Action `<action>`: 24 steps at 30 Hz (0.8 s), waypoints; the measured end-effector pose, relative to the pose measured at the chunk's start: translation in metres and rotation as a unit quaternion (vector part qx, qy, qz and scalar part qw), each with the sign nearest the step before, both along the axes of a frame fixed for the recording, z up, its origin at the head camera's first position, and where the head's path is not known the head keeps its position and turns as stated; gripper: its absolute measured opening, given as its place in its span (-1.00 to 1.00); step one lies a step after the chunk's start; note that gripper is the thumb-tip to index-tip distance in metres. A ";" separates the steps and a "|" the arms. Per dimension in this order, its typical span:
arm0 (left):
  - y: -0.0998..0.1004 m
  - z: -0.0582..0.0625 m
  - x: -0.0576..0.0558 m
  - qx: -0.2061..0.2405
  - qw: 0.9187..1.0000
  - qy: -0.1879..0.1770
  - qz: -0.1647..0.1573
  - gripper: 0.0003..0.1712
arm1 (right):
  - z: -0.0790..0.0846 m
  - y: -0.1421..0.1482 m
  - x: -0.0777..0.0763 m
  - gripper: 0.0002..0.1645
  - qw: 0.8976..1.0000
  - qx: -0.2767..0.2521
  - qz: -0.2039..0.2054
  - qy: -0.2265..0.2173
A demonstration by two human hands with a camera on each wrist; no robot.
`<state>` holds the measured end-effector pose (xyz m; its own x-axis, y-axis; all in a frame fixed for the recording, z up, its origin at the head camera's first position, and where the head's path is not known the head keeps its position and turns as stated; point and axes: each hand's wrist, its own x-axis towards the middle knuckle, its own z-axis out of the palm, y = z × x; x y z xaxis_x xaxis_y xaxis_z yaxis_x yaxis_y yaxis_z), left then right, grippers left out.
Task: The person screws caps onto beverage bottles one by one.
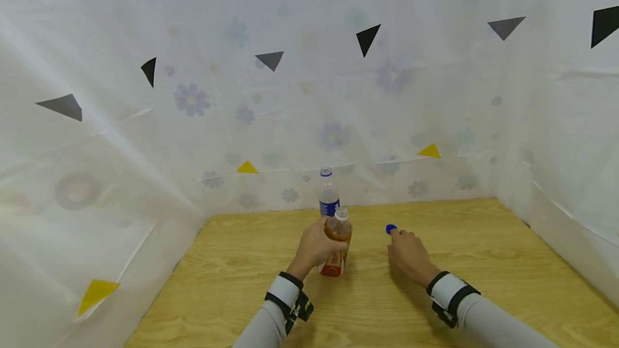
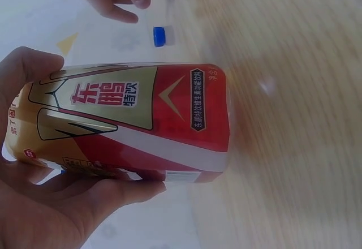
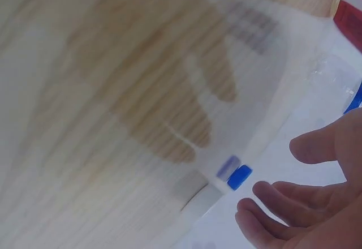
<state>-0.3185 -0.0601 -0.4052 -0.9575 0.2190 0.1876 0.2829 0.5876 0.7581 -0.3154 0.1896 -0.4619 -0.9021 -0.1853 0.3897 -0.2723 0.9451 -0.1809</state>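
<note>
Tea bottle [image 1: 337, 246] inside left hand [image 1: 314, 246] grip

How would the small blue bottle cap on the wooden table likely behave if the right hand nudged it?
The small blue plastic bottle cap looks tiny beside the right hand, so probably very light. It seems to lie flat on the smooth wooden table, so it would likely slide, perhaps rolling if tipped onto its edge.

Your right side of table [image 1: 508, 262] wide open. Water bottle [image 1: 328, 193] stands right behind tea bottle [image 1: 337, 243], blue cap [image 1: 391, 229] just beside it.
</note>
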 end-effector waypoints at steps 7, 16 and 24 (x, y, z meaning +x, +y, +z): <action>0.002 0.000 -0.001 0.000 1.000 0.002 0.000 -0.24 | 0.002 0.017 -0.002 -0.47 0.996 -0.004 -0.050 -0.073; 0.004 0.000 0.000 -0.004 1.000 0.002 0.002 -0.25 | 0.001 0.027 0.000 -0.53 0.988 -0.023 -0.061 -0.139; 0.003 0.000 0.001 0.000 1.000 0.006 0.001 -0.25 | 0.002 0.027 0.001 -0.63 0.990 -0.009 -0.053 -0.131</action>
<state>-0.3178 -0.0567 -0.4055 -0.9558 0.2174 0.1982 0.2903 0.5884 0.7546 -0.3141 0.2166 -0.4601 -0.9865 -0.0798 0.1427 -0.1138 0.9618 -0.2491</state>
